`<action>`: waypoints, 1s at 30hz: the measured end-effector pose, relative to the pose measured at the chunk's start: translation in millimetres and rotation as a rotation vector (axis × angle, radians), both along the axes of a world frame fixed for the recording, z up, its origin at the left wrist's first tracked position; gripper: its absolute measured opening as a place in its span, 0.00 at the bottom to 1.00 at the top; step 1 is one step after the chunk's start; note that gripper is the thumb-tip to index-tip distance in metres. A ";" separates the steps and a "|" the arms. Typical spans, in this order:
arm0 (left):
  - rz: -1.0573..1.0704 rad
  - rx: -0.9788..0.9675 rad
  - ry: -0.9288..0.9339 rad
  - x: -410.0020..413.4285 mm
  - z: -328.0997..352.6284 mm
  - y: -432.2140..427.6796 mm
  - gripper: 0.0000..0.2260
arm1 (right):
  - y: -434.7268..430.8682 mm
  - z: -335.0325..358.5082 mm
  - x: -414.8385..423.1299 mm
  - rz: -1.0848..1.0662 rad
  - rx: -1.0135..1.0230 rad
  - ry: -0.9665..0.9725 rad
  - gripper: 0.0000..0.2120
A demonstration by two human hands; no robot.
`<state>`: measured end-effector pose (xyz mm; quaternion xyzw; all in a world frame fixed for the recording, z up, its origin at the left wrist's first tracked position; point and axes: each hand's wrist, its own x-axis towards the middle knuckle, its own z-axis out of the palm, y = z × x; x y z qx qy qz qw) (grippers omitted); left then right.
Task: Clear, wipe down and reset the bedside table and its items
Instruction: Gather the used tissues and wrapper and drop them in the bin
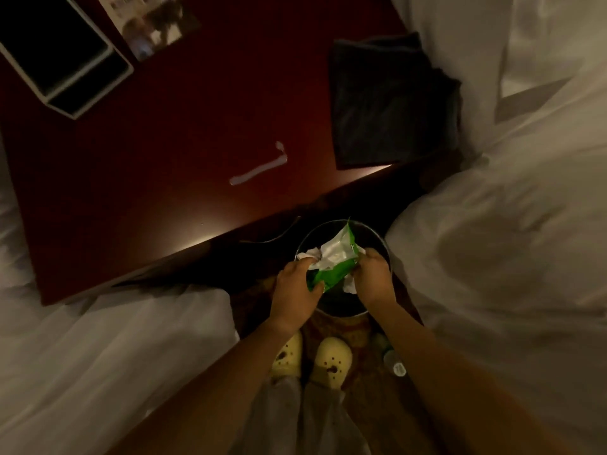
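Both hands over the round bin [377, 239] on the floor. Left hand [295, 287] and right hand [374, 277] each pinched tight on one end of the green wrapper [331, 267], long way across, left to right. Bin straight below; dark red bedside table [170, 152] just beyond, a white smear [259, 167] not wiped yet.

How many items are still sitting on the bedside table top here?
4: a white-framed box at far left, a photo card beside it, a clear wrapper strip mid-table, a folded dark cloth at right. Others may lie out of frame.
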<state>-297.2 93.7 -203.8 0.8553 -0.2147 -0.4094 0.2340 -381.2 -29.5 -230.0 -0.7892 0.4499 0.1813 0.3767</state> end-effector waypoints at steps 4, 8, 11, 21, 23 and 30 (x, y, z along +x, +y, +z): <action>0.022 0.026 0.067 0.7 -54.3 -6.3 0.22 | -1.0 -47.4 -0.7 -0.099 0.039 0.013 0.13; -0.012 0.083 0.134 0.2 -91.7 -16.3 0.29 | -7.9 -74.3 -3.8 0.008 0.083 0.095 0.17; 0.022 0.101 0.245 -3.6 -99.6 -24.3 0.36 | -16.5 -79.1 -7.1 0.019 0.115 0.135 0.20; 0.012 0.078 0.233 0.9 -64.2 -38.7 0.36 | -39.1 -30.7 -1.9 0.061 0.057 0.225 0.22; -0.017 0.072 0.224 0.0 -56.0 -37.1 0.35 | -40.1 -19.2 0.3 0.072 0.042 0.212 0.23; -0.043 0.058 0.258 -9.1 -17.5 -27.3 0.33 | -37.7 19.6 1.2 0.073 0.012 0.156 0.19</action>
